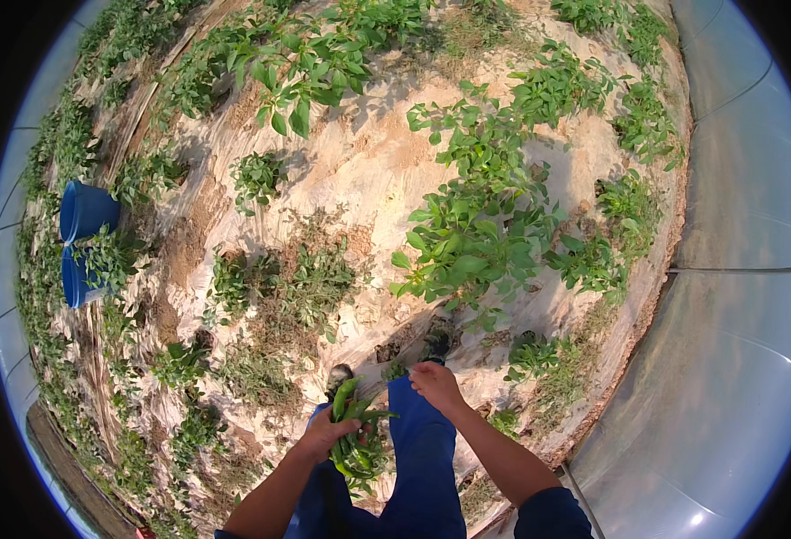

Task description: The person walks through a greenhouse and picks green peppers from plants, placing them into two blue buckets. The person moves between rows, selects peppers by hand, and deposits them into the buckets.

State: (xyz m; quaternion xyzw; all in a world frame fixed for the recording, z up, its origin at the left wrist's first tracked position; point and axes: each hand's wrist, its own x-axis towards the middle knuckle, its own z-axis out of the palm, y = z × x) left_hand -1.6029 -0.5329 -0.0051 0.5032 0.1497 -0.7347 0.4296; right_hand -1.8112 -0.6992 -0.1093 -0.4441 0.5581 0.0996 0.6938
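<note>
My left hand [331, 431] is closed around a bunch of long green peppers [348, 431], held low in front of my legs. The peppers stick out above and below the fingers, some pointing right. Over the knee of my blue trousers [419, 431] hovers my right hand [436, 385], fingers curled in, with nothing visible in it. Just ahead of that hand and my dark shoe [438, 337] grows a large leafy pepper plant [473, 249]. Fruit on it is hard to make out among the leaves.
Pale plastic mulch film [375, 162] covers the ground, wrinkled and soiled. Two blue buckets [89, 210] stand among plants at the left. Dried weeds [318, 269] lie ahead of my left foot. A translucent greenhouse wall [739, 236] curves along the right. More pepper plants [314, 60] grow farther ahead.
</note>
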